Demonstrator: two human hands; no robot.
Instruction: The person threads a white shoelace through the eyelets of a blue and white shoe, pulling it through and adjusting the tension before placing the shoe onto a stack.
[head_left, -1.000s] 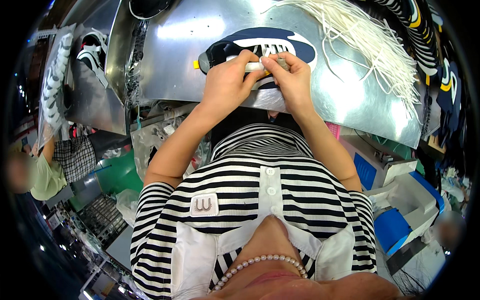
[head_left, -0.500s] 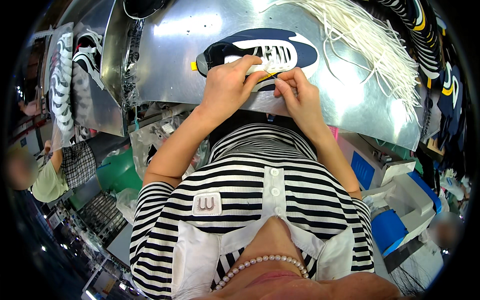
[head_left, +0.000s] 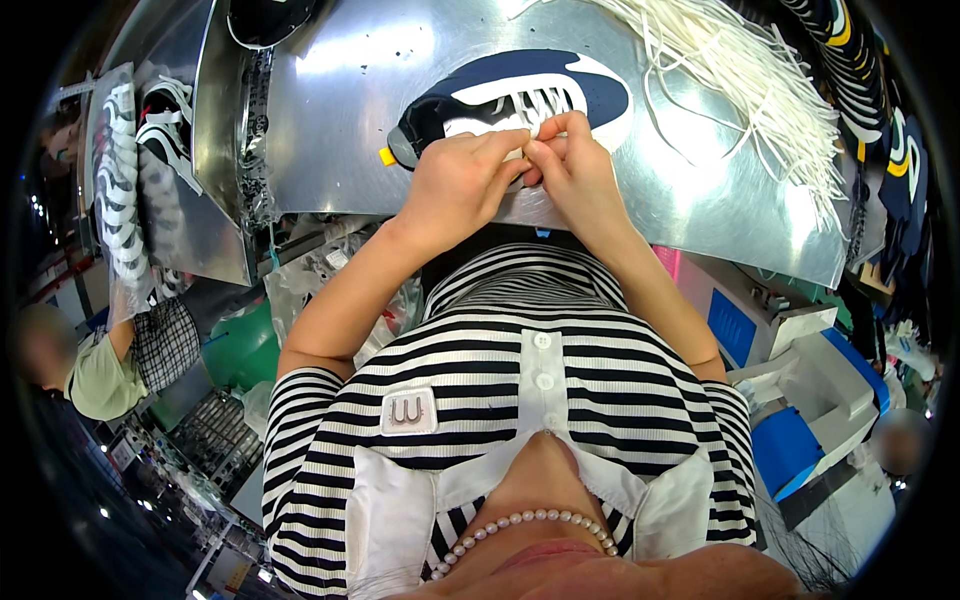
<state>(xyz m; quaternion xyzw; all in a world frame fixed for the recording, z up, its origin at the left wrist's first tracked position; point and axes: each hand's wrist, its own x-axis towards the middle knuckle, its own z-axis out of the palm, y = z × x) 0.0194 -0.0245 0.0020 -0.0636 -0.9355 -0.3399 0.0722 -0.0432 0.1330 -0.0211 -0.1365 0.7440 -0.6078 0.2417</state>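
From my remote station I see that the right hand [head_left: 575,165], which half a second ago sat off to the right of the left hand [head_left: 455,175], has come back in, so both sets of fingertips now meet over the near side of the navy and white shoe [head_left: 490,75]. The thin yellow bit that showed between the hands then is out of my sight now.

The shoe lies flat near the front edge of the desk [head_left: 340,130], its toe toward the right edge and its heel toward the left. Fingers cover much of its near side. Each hand has thumb and index finger drawn close together; a small pale patch shows between them, but I cannot tell whether the tips are fully closed or what they grip. At the far left corner a dark shoe [head_left: 265,18] is cut off by the frame, and the bundle of white laces [head_left: 735,90] toward the right edge is cropped at the top.

Both elbows are bent and spread wide; the forearms angle inward across the front edge, with the backs of the hands turned up toward me.
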